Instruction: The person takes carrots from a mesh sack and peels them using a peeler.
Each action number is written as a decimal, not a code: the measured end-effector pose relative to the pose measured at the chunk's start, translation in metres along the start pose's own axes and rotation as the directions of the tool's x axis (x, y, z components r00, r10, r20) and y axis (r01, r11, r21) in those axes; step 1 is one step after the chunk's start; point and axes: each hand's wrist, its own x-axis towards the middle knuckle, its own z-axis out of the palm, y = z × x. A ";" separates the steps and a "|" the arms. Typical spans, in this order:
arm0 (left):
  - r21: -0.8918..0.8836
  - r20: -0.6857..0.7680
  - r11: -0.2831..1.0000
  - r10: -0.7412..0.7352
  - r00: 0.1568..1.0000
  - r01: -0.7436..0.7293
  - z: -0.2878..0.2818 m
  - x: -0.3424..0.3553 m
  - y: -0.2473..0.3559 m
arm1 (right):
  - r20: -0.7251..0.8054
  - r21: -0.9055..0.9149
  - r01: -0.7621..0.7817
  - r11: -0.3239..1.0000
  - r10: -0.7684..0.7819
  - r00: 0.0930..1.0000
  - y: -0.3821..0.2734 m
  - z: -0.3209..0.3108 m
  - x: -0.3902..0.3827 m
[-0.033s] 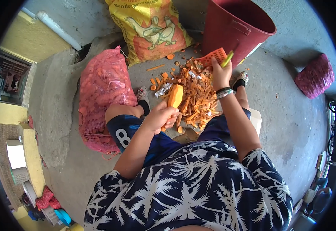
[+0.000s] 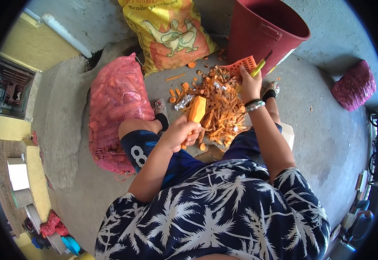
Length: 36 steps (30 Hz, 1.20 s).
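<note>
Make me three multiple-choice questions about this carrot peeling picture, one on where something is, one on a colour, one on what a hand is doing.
1. Where does the pink mesh sack lie?
A. to the person's left
B. inside the bucket
C. on the person's lap

2. What colour is the bucket?
A. blue
B. dark red
C. white

3. What is the left hand doing?
A. resting open on the floor
B. gripping a carrot
C. holding the yellow bag

Answers:
1 A: the sack lies on the floor beside the left knee.
2 B: its wall and rim are dark red.
3 B: its fingers wrap the lower end of the carrot, while the right hand holds a green-handled peeler over the peelings.
</note>
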 end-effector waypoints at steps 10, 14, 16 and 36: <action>-0.056 0.127 0.996 -0.057 0.990 0.064 0.002 -0.001 0.004 | -0.065 -0.011 -0.080 0.997 0.079 0.995 0.016 -0.008 -0.006; 0.040 -0.064 0.998 -0.055 0.996 0.057 -0.038 0.019 -0.026 | -0.061 -0.007 -0.303 0.953 0.302 0.951 0.094 -0.068 0.001; 0.926 -0.276 0.337 0.308 0.910 0.167 -0.077 0.048 -0.055 | -0.063 -0.098 -0.483 0.870 0.479 0.875 0.120 -0.088 -0.023; 0.888 -0.079 -0.045 0.966 0.247 0.459 -0.150 -0.108 0.075 | -0.038 -0.496 -0.494 0.714 0.551 0.834 0.143 -0.096 -0.063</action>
